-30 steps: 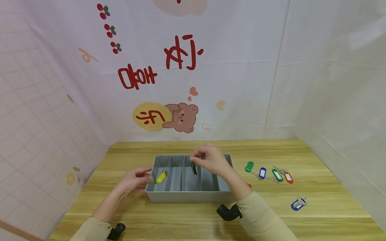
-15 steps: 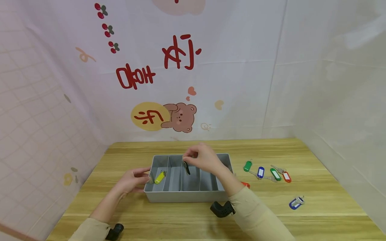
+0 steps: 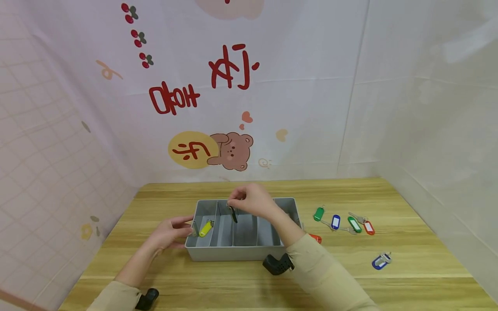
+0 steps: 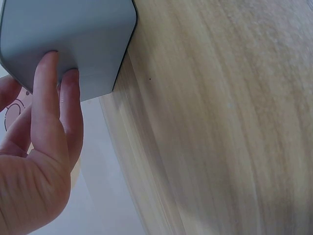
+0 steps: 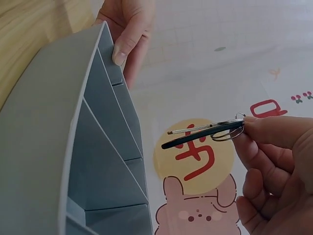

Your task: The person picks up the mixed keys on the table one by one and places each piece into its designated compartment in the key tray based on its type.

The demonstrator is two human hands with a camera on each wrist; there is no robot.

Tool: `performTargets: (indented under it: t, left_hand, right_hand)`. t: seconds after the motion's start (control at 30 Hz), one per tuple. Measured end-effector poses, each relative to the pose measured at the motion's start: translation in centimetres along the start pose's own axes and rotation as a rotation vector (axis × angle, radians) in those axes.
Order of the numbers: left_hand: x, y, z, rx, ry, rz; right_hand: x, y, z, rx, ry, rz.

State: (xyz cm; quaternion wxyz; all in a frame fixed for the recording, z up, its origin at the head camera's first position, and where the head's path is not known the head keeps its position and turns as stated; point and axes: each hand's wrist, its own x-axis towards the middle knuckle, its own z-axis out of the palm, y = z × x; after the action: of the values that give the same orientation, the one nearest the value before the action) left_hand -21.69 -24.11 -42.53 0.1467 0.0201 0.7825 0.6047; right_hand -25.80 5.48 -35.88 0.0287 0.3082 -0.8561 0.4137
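Observation:
A grey divided tray (image 3: 237, 254) stands on the wooden table. My left hand (image 3: 170, 233) grips its left end wall, thumb over the rim and fingers against the outside; in the left wrist view those fingertips (image 4: 47, 61) touch the grey wall. Above the second compartment from the left, my right hand (image 3: 253, 200) pinches a key ring between thumb and index finger. From that ring hang a key and a dark key tag (image 5: 195, 136), apart from the tray. Inside the leftmost compartment lies a yellow key tag (image 3: 206, 228). My right forearm hides part of the tray's right end.
Right of the tray lie several tagged keys: a green tag (image 3: 319, 214), a blue tag (image 3: 336, 222), another green tag (image 3: 354, 224) and a red tag (image 3: 368, 227). Nearer is a blue tag with a key (image 3: 381, 261). An orange-red tag (image 3: 317, 238) sits beside the tray, partly hidden.
My right hand has moved left with the key and dark tag, from over the third compartment to over the second. The left hand keeps its grip on the tray.

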Motion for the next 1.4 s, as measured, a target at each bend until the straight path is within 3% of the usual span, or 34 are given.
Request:
performTargets:
  t: [0.63, 0.97, 1.4]
  left_hand:
    - [0.0, 0.1, 0.1, 0.001, 0.006, -0.008]
    - [0.0, 0.1, 0.1, 0.017, 0.017, -0.012]
    - [0.0, 0.0, 0.0, 0.010, -0.018, 0.020]
  right_hand:
    - [2.0, -0.2, 1.5, -0.007, -0.124, 0.106]
    - [2.6, -0.2, 2.1, -0.039, -0.165, 0.240]
    - [2.9, 0.0, 2.9, -0.121, -0.193, 0.342]
